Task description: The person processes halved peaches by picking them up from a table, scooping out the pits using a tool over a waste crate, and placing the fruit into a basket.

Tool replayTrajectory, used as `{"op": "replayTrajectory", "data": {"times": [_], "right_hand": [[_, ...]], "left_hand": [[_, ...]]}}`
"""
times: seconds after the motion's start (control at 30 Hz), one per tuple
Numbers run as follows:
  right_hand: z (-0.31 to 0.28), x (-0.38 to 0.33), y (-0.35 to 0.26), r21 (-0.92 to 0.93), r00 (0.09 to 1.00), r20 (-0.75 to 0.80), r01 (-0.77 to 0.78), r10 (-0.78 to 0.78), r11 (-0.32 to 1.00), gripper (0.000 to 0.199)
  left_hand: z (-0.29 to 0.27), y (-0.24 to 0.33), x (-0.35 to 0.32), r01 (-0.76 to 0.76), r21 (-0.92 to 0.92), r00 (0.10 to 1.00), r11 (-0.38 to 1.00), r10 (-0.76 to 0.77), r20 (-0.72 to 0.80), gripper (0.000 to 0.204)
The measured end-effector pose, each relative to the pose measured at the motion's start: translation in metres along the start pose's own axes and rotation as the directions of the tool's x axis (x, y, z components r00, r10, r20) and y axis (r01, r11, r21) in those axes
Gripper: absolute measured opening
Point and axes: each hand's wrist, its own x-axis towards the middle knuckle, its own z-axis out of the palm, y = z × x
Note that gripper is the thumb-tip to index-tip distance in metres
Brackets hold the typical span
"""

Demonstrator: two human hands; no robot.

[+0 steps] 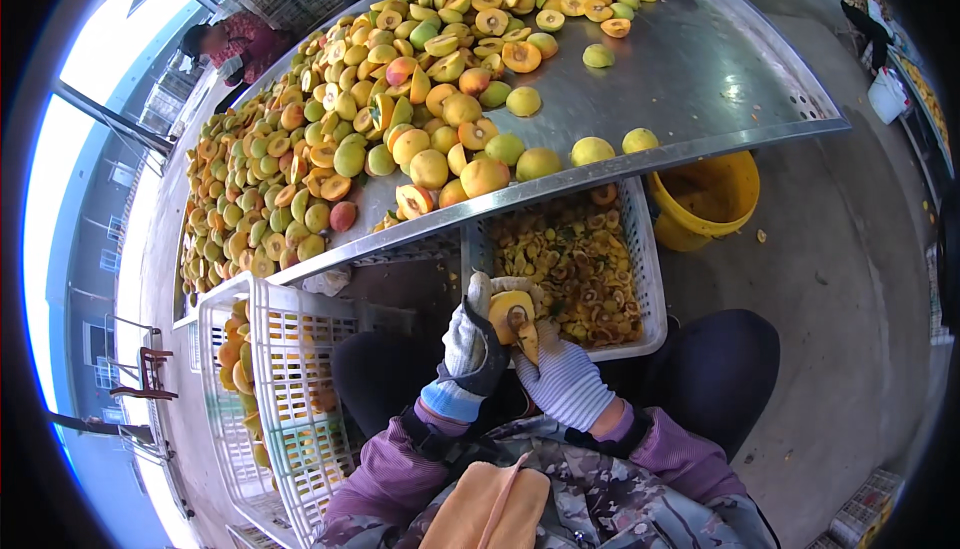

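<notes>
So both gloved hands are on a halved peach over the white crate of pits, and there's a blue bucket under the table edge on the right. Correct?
Not quite: the bucket is yellow, not blue, as the head view shows. The rest stands: left hand and right hand, both gloved, are on a halved peach over the white crate of pits, with the bucket under the table edge on the right.

Left hand (470, 344) covers the rear of the halved fruit (511, 311). Right hand (562, 381) masks its lower edge; any tool there is indiscernible. White crate (280, 389) left of the hands is cut off below.
</notes>
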Motion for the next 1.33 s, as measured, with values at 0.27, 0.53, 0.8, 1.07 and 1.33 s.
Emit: {"op": "replayTrajectory", "data": {"times": [0.27, 0.53, 0.8, 1.07, 1.33], "right_hand": [[0.002, -0.005, 0.001, 0.214, 0.995, 0.098, -0.006, -0.016, 0.977, 0.031], [-0.016, -0.003, -0.01, 0.762, 0.923, 0.379, -0.27, -0.067, 0.588, 0.017], [-0.034, -0.005, -0.007, 0.755, 0.743, 0.654, -0.652, -0.144, 0.063, 0.023], [0.007, 0.015, 0.065, 0.715, 0.633, 0.692, -0.536, 0.347, -0.449, 0.016], [-0.006, 0.019, 0.042, 0.802, 0.689, 0.581, -0.575, 0.434, -0.16, 0.02]], "left_hand": [[-0.004, -0.006, 0.005, -0.08, 0.086, 0.997, 0.993, 0.08, -0.002, 0.047], [-0.008, 0.003, 0.017, -0.016, 0.137, 0.989, 0.99, -0.004, 0.145, 0.05], [0.022, -0.009, 0.023, 0.185, -0.502, 0.967, 0.845, -0.067, 0.244, 0.063], [-0.157, 0.054, -0.037, -0.242, 0.937, 0.446, 0.253, 0.886, -0.125, 0.022], [-0.191, 0.162, -0.109, 0.788, 0.616, 0.349, 0.019, 0.809, -0.473, 0.039]]}}
